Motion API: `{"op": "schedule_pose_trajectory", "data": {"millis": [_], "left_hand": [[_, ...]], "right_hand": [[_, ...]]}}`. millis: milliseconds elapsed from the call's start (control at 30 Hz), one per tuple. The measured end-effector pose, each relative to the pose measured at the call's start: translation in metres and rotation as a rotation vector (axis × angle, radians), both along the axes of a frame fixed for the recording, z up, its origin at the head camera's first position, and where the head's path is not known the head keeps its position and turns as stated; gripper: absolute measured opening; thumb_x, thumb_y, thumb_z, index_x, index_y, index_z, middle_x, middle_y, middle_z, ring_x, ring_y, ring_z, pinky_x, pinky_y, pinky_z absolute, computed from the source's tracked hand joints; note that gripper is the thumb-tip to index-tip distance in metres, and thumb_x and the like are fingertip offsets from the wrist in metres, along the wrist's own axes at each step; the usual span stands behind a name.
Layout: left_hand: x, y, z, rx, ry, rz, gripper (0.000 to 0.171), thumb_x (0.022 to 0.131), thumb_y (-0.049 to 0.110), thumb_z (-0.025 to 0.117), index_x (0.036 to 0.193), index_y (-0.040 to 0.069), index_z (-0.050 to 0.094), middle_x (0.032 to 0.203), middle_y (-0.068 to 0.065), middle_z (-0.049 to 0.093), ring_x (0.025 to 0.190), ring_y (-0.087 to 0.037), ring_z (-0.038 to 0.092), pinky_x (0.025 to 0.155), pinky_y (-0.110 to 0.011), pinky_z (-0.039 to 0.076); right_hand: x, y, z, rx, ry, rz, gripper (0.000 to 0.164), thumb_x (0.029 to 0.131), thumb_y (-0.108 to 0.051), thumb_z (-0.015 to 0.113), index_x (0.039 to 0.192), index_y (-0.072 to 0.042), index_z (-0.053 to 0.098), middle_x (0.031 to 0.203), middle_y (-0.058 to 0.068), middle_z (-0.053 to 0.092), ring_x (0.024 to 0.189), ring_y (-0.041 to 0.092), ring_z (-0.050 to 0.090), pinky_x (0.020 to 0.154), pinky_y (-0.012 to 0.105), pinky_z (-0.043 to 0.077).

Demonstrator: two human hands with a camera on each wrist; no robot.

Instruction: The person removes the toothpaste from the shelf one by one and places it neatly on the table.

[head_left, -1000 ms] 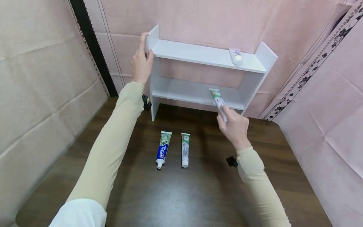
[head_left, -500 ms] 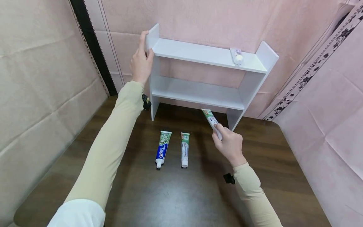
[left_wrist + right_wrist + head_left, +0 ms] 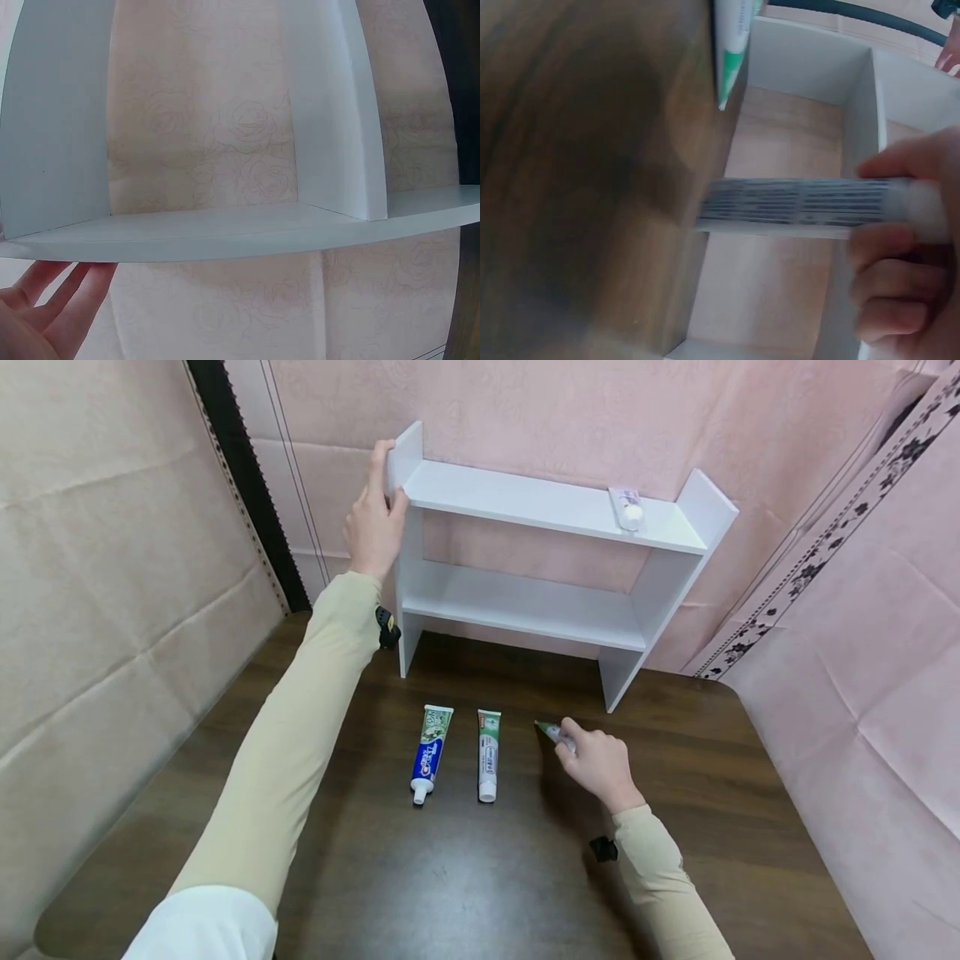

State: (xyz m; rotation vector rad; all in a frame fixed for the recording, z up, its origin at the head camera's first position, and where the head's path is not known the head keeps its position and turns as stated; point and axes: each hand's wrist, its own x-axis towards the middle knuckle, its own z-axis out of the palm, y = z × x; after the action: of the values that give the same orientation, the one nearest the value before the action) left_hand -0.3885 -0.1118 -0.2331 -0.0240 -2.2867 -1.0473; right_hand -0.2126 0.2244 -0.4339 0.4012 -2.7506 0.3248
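Note:
A white two-tier shelf [image 3: 525,618] stands on the table against the backdrop. At its left side panel my left hand [image 3: 375,531] grips the edge, index finger near the top corner, thumb at the front. In the left wrist view, fingers [image 3: 82,296] pass behind the panel. My right hand [image 3: 600,764] pinches a white-and-green toothpaste tube [image 3: 553,732] by its cap end, just above the table in front of the shelf. Printed text lines this tube [image 3: 795,202] in the right wrist view. Left of it lie a green-and-white toothpaste tube [image 3: 489,756] and a blue-and-green one [image 3: 432,753].
One white toothpaste tube [image 3: 626,510] lies on the upper board near the right end. The dark wooden table [image 3: 450,877] extends in front. Pale fabric walls [image 3: 112,610] enclose the left, back and right sides.
My right hand has brought the held toothpaste tube down and toward me, from before the lower shelf board to just above the table. The left hand stays on the shelf.

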Motion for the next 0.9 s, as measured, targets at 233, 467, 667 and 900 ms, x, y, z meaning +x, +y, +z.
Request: {"op": "schedule_pose_trajectory", "data": {"millis": [233,467,667,900], "left_hand": [[0.000,0.000,0.000,-0.007,0.011,-0.010,0.053,0.101,0.032,0.036,0.146,0.054,0.018,0.101,-0.002,0.056,0.061,-0.014,0.041,0.055,-0.028,0.033],[0.001,-0.001,-0.001,-0.014,0.020,0.000,0.052,0.102,0.033,0.035,0.146,0.053,0.018,0.111,-0.003,0.060,0.062,-0.013,0.042,0.055,-0.028,0.032],[0.001,-0.001,0.000,-0.015,0.025,0.002,0.051,0.102,0.033,0.034,0.147,0.051,0.018,0.115,-0.005,0.062,0.066,-0.013,0.043,0.056,-0.028,0.032],[0.000,0.000,-0.002,-0.020,0.025,0.007,0.051,0.102,0.034,0.035,0.146,0.051,0.018,0.114,-0.004,0.063,0.065,-0.014,0.043,0.056,-0.028,0.032]], "right_hand": [[0.003,-0.004,-0.012,0.021,-0.179,-0.066,0.029,0.089,-0.024,0.058,0.115,-0.011,0.059,0.073,0.017,0.066,0.047,0.022,0.050,0.040,0.033,0.035],[0.003,-0.008,-0.019,0.051,-0.245,-0.069,0.039,0.087,-0.024,0.061,0.122,-0.008,0.059,0.073,0.018,0.064,0.051,0.024,0.051,0.042,0.037,0.037],[0.001,-0.006,-0.020,0.053,-0.363,-0.064,0.049,0.087,-0.024,0.064,0.133,-0.009,0.056,0.087,0.020,0.069,0.059,0.024,0.056,0.048,0.040,0.042],[0.000,-0.007,-0.021,0.123,-0.526,-0.030,0.051,0.093,-0.025,0.058,0.139,-0.007,0.051,0.105,0.020,0.069,0.070,0.023,0.059,0.058,0.042,0.048]]}}
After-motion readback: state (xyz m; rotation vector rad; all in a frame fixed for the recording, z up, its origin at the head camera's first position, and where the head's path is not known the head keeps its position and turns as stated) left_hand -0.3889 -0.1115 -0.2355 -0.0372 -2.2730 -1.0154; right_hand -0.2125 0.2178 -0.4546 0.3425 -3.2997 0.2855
